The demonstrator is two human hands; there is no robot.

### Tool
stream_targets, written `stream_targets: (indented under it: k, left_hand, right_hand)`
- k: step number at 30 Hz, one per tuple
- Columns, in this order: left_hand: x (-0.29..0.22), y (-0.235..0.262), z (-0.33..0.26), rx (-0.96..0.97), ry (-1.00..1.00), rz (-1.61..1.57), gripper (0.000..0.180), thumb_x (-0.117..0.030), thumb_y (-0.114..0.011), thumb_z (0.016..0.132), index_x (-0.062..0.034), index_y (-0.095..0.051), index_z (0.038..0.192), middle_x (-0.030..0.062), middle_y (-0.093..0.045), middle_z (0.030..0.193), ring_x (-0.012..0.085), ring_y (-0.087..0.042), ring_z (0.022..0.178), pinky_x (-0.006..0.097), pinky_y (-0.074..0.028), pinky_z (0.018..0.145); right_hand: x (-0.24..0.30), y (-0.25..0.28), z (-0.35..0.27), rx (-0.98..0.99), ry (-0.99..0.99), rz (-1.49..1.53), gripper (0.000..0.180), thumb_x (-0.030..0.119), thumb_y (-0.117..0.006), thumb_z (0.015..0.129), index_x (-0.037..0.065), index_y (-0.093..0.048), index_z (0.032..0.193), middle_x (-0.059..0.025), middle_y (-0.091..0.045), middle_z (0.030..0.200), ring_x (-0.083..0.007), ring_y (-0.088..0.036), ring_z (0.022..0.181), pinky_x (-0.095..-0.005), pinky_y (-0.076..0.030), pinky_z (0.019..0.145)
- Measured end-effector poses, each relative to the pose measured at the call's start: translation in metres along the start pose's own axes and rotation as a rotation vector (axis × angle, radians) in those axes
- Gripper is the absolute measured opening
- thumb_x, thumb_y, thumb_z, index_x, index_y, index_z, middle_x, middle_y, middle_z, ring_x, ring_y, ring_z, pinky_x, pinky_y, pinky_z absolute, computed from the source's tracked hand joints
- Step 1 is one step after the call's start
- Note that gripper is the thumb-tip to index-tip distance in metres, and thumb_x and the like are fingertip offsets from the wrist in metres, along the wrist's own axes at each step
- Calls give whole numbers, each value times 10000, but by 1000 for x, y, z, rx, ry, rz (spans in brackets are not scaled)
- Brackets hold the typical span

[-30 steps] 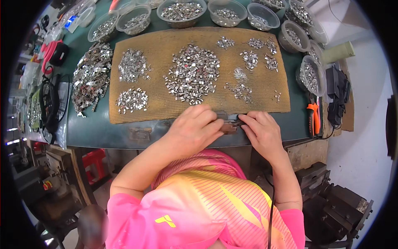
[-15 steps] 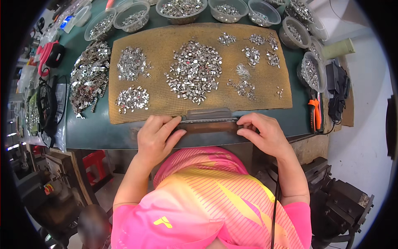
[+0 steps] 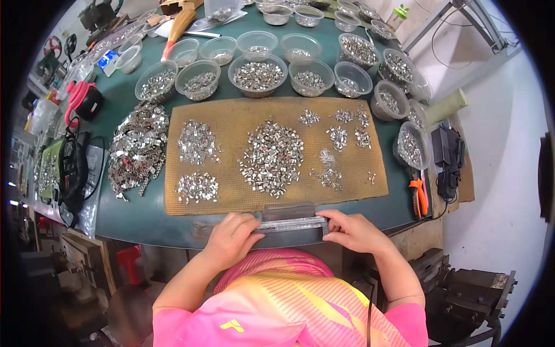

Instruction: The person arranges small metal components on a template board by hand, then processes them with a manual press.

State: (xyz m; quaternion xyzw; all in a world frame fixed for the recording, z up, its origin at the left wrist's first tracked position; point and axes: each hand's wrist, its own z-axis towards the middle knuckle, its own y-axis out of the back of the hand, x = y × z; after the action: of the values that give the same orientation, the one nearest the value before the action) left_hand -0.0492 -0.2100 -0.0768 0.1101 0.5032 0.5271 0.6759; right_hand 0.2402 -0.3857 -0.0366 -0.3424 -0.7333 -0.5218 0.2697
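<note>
At the table's front edge, my left hand (image 3: 232, 238) pinches the left end of a long, narrow metal strip (image 3: 293, 224) with a grooved, silvery face. My right hand (image 3: 350, 231) has thumb and fingers closed on its other end. Just behind the strip lies a flat, dark grey block (image 3: 288, 211). Beyond it is a tan textured mat (image 3: 228, 202), which bears a large middle heap of small silver metal links (image 3: 272, 159), with smaller piles of metal pieces (image 3: 198, 187) around it.
Clear plastic bowls of metal parts (image 3: 257, 76) line the mat's far side. A mound of linked metal bands (image 3: 137, 149) lies left of the mat. Orange-handled pliers (image 3: 418, 198) rest at the right edge, near a black device (image 3: 446, 159). A straw brush (image 3: 180, 30) lies at the back.
The view has tipped up, so the table sits lower in the picture and more bowls show at the back. The strip's silvery face shows more. Both hands stay at its ends.
</note>
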Motion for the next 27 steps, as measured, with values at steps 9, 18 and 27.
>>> stream_targets:
  k: [9,18,27]
  left_hand:
    - [2,8,5,-15,82,-121,359,-128,-853,783,-42,-670,1080,121,-689,1039,308,-647,858,399,-528,725]
    - [5,21,-4,-96,261,-187,250,-71,-814,810,-42,-696,1028,105,-707,1001,303,-655,845,388,-520,745]
    - [42,51,8,-194,244,7,149,-91,-771,865,-57,-710,997,90,-695,979,302,-658,908,393,-531,781]
  right_hand:
    - [-2,85,102,-546,219,-373,200,154,-642,987,62,-725,1144,-127,-715,1029,-333,-663,1008,-417,-524,866]
    - [-50,91,197,-720,286,-690,130,180,-713,910,117,-771,1008,-55,-699,927,-278,-651,979,-450,-445,962]
    - [-39,89,189,-717,245,-700,93,172,-715,904,97,-702,958,-69,-715,948,-278,-673,981,-490,-412,1067]
